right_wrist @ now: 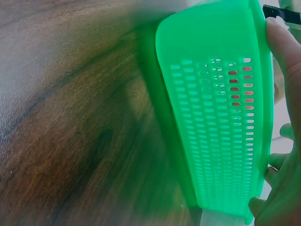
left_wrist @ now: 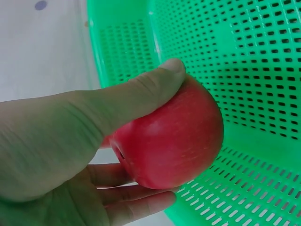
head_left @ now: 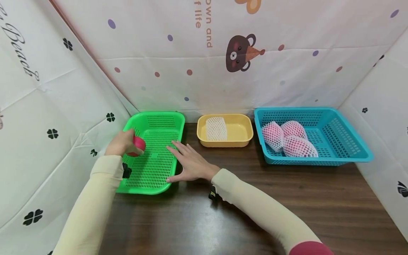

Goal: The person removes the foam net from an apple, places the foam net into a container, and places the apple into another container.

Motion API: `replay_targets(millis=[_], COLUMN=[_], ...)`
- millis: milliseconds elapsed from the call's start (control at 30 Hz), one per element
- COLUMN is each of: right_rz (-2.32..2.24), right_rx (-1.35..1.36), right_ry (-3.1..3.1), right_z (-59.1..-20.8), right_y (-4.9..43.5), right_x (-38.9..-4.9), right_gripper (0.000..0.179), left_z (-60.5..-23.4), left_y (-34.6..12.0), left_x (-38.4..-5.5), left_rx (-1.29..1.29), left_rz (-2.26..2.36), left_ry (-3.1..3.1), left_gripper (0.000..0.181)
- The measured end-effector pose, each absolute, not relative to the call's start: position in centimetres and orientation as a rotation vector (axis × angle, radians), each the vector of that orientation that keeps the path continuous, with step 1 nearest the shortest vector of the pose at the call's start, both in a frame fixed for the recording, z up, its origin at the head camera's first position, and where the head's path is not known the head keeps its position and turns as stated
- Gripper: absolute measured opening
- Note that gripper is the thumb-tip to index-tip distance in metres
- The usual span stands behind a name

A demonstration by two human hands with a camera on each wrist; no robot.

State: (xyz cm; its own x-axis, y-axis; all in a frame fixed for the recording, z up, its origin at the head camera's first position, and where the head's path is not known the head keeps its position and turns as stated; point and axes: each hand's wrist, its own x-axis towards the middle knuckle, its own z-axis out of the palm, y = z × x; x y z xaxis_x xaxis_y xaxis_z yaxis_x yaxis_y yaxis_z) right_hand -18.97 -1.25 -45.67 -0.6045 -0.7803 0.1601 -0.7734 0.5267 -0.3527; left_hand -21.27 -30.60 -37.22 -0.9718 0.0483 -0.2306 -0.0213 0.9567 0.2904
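Note:
A red apple (head_left: pixel 139 144) is gripped in my left hand (head_left: pixel 122 142), over the left side of the green basket (head_left: pixel 155 190). In the left wrist view, the thumb (left_wrist: pixel 155 87) lies along one side of the apple and the fingers (left_wrist: pixel 141 207) curl under the other. No other fruit shows in this basket. My right hand (head_left: pixel 192 164) spreads its fingers at the basket's right rim. The right wrist view has its thumb (right_wrist: pixel 282 42) and fingertips along that rim; firm contact is hard to tell. Red shows through the slots of the basket wall (right_wrist: pixel 211 127).
A yellow tray (head_left: pixel 239 143) holding white foam netting (head_left: pixel 216 129) stands at the back middle. On the right, a blue basket (head_left: pixel 345 141) contains three pinkish fruits (head_left: pixel 299 147) in white foam nets. Printed cloth (head_left: pixel 197 81) rises behind the dark wooden table (head_left: pixel 197 219) and at both sides.

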Motion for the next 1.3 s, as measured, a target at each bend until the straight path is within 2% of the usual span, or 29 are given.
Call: replay_targets(millis=[133, 300, 400, 633, 1300], right_rz=[-0.596, -0.579, -0.568, -0.56, -0.559], right_rx=[-1.382, -1.368, -1.358, -1.347, -1.342], right_ry=[2.738, 2.728, 2.72, 2.726, 2.7], right_z=[-45.6, -45.3, -45.2, -45.2, -45.2], right_y=[-1.2, -1.3, -1.3, -1.2, -1.1], right_x=[-19.0, -18.9, -18.9, -18.9, -18.7], right_gripper=[0.119, 0.119, 0.119, 0.119, 0.115], left_z=[-37.7, -38.7, -39.4, -40.4, -40.7], left_y=[-30.2, -30.0, -30.1, -30.0, -29.1], left_x=[-21.8, -22.4, -22.6, -23.1, -23.0], left_rx=[0.004, -0.018, -0.024, -0.009, 0.072], left_rz=[0.382, 0.33, 0.302, 0.255, 0.177], left_ry=[2.861, 2.813, 2.794, 2.791, 2.802], left_gripper=[0.071, 0.096, 0.103, 0.093, 0.086])
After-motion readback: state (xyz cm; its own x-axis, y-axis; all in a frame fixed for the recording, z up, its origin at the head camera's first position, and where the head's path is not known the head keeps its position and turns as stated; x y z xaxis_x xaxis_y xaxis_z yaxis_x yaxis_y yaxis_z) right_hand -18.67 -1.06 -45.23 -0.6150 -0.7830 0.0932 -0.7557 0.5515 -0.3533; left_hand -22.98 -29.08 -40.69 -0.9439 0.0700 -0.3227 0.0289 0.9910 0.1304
